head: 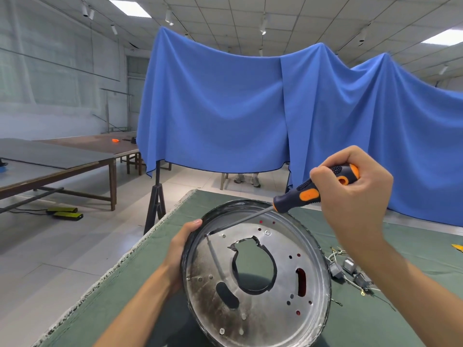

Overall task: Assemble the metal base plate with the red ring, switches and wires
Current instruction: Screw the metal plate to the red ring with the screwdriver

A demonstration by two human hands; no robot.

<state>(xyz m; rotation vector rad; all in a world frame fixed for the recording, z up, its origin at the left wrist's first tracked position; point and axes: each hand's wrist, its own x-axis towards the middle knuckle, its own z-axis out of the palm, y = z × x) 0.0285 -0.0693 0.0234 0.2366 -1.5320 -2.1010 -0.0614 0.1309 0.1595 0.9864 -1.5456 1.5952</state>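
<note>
A round metal base plate [260,304] with a large centre hole and several small holes is held tilted up off the green table. My left hand [179,249] grips its left rim, thumb over the edge. My right hand [355,194] grips the black and orange handle of a screwdriver [310,190]. The shaft runs down-left and its tip sits at a small hole near the plate's upper left edge. Red shows through some holes and a slot in the plate. Grey switches with wires [350,271] lie on the table to the right of the plate.
The green cloth-covered table [160,284] ends at its left edge close to my left forearm. A blue cloth [250,108] hangs behind the table. Long tables [62,156] stand at the left. A yellow item [457,247] peeks in at the right edge.
</note>
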